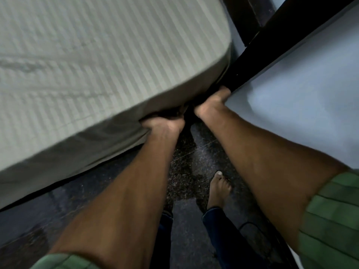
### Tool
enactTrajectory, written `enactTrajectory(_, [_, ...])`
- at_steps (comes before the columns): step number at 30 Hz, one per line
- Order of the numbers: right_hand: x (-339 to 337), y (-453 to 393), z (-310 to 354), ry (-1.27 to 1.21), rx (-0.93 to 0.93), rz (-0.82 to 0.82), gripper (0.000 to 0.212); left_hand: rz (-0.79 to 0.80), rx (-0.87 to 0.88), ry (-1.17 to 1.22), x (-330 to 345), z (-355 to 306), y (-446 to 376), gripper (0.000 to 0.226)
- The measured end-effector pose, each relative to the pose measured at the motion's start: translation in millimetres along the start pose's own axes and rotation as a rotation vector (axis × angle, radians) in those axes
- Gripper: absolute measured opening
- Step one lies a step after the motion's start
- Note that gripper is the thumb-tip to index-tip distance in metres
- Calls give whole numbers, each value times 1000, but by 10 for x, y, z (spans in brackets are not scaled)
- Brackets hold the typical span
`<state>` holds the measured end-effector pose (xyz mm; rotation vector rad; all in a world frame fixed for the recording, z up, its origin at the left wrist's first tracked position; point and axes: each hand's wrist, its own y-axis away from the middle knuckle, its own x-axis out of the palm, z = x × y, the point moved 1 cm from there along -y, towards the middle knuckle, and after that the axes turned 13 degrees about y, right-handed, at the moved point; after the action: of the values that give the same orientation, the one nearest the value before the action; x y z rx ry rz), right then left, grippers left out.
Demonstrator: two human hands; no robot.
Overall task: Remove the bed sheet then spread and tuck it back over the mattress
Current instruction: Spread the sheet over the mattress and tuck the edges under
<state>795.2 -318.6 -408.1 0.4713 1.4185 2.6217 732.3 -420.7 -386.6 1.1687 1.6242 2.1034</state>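
A pale striped bed sheet [81, 61] covers the mattress, which fills the upper left of the head view. Its side drops to the dark floor. My left hand [163, 125] is at the mattress's lower edge, near its corner. The fingers curl under that edge and grip the sheet there. My right hand [212, 103] reaches into the dark gap just right of the corner, between the mattress and a black frame bar. Its fingers are hidden in the shadow, so what they hold cannot be seen.
A black frame bar [272, 47] runs diagonally from the corner to the upper right, with a pale wall [303, 105] beside it. Below lies dark speckled floor [186, 167], with my bare foot [220, 188] on it. A thin dark cable loop [250, 225] lies beside my leg.
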Motion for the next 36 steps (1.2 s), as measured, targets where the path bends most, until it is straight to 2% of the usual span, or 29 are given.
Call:
enactTrajectory(4, [-157, 122, -39, -14, 96, 174, 50, -36, -47, -257, -328, -252, 35, 69])
enactTrajectory(6, [-331, 251, -130, 88, 75, 136, 51, -38, -47, -376, -421, -311, 202, 66])
enactTrajectory(8, [-519, 438, -241, 162, 112, 101, 56, -81, -15, -400, -519, -343, 374, 64])
enactTrajectory(12, [-604, 775, -624, 295, 318, 175, 61, -143, 28, -280, -741, -579, 633, 66])
enactTrajectory(18, [-93, 1042, -1057, 234, 331, 233, 57, -94, 176, -50, -744, -1245, 658, 76])
enactTrajectory(23, [326, 1148, -1426, 198, 280, 150, 57, -109, 258, 33, -709, -1889, 561, 91])
enactTrajectory(27, [508, 1040, -1674, 142, 275, -10, 63, -153, 315, 38, -605, -1975, 445, 86])
enactTrajectory(29, [473, 819, -1816, 215, 148, -78, 75, -151, 325, 90, -496, -1949, 450, 84])
enactTrajectory(30, [470, 775, -1813, 292, 57, -63, 86, -148, 318, 124, -414, -1949, 457, 81])
enactTrajectory(31, [505, 737, -1800, 309, 47, -45, 97, -149, 298, 161, -328, -1951, 464, 78])
enactTrajectory(32, [540, 742, -1765, 249, 124, -32, 97, -156, 265, 190, -261, -1954, 468, 75])
enactTrajectory(34, [595, 761, -1690, 103, 289, 98, 87, -119, 236, 211, -252, -1954, 420, 74])
enactTrajectory(36, [563, 741, -1642, 123, 270, 138, 86, -53, 252, 184, -421, -1980, 391, 76])
